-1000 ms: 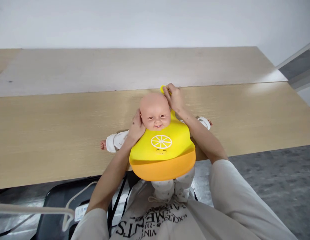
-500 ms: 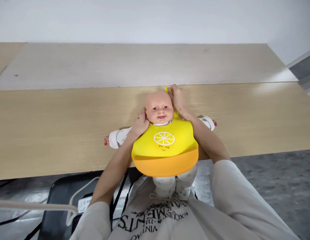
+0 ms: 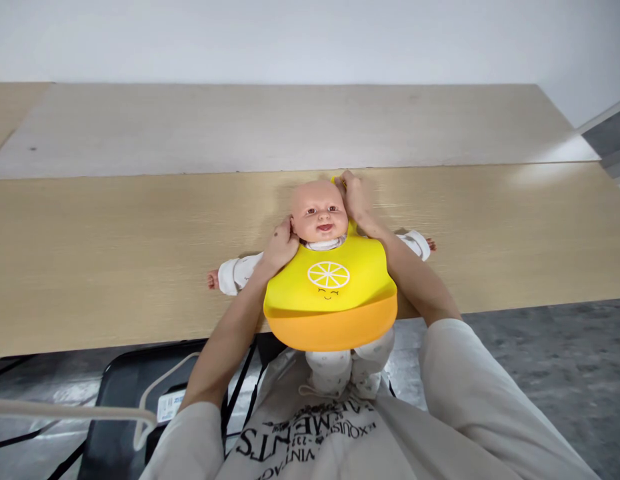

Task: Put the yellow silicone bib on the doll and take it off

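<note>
A baby doll [image 3: 320, 207] lies face up on the table, its white-sleeved arms spread out. Over its chest is a yellow bib [image 3: 360, 267] with a lemon-slice print and an orange catch pocket along the bottom. My right hand [image 3: 357, 199] is closed on the bib's yellow strap beside the doll's head; a strap end pokes out above the fingers. At the other side of the neck, my left hand [image 3: 281, 247] is closed at the bib's upper corner. Its fingertips are hidden behind the doll's head and neck. The doll's legs hang past the table edge against my shirt.
The wooden table [image 3: 115, 260] runs across the view, with a paler board [image 3: 215, 127] behind it and a white wall beyond. A black chair [image 3: 115, 400] stands below the table at left. A beige curved tube [image 3: 70, 412] crosses in front of it.
Both hands stay at the doll's neck, almost still. The doll's head seems tipped up very slightly, and the view has shifted a little.
</note>
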`<state>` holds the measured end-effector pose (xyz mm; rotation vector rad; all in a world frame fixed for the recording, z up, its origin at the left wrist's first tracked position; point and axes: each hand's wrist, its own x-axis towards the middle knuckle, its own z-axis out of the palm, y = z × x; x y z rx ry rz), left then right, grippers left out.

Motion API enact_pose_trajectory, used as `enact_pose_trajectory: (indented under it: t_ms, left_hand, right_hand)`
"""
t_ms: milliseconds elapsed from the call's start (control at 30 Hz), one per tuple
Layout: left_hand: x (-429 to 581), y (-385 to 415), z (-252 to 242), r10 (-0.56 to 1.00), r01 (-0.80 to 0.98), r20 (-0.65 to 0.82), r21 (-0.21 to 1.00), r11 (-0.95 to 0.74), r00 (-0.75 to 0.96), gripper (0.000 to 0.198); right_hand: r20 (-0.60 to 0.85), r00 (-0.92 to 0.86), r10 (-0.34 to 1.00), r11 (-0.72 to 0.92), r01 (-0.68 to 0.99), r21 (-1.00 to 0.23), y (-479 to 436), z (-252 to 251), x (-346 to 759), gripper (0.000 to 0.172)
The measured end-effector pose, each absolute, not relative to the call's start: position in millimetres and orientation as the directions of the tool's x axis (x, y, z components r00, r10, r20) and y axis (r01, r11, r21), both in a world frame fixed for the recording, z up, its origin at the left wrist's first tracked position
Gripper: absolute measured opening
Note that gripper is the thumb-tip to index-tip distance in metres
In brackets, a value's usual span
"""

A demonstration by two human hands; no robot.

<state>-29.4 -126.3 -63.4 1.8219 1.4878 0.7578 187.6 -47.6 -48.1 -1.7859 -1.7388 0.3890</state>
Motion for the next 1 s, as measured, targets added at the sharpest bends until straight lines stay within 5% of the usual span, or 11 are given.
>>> enact_pose_trajectory:
  t_ms: [367, 700, 1000]
  left_hand:
    - [-28.3, -129.4, -51.6, 0.980, 0.636, -0.035, 0.765, -0.100, 0.195, 0.025]
    - [-28.4, -129.2, -53.5, 0.981, 0.612, -0.025, 0.785, -0.101, 0.193, 0.028]
    - [-41.8, -123.1, -58.8, 0.985, 0.599, 0.012, 0.793, -0.115, 0.173, 0.033]
  right_hand:
    - [0.145, 0.054, 0.988, 0.027, 0.862, -0.505, -51.1, -44.4, 186.2, 0.030]
    - [0.169, 0.079, 0.982, 0.034, 0.812, -0.582, -48.3, -53.6, 188.7, 0.028]
    - [0.146, 0.032, 0.989, 0.038, 0.891, -0.453, -46.2, -42.2, 192.1, 0.027]
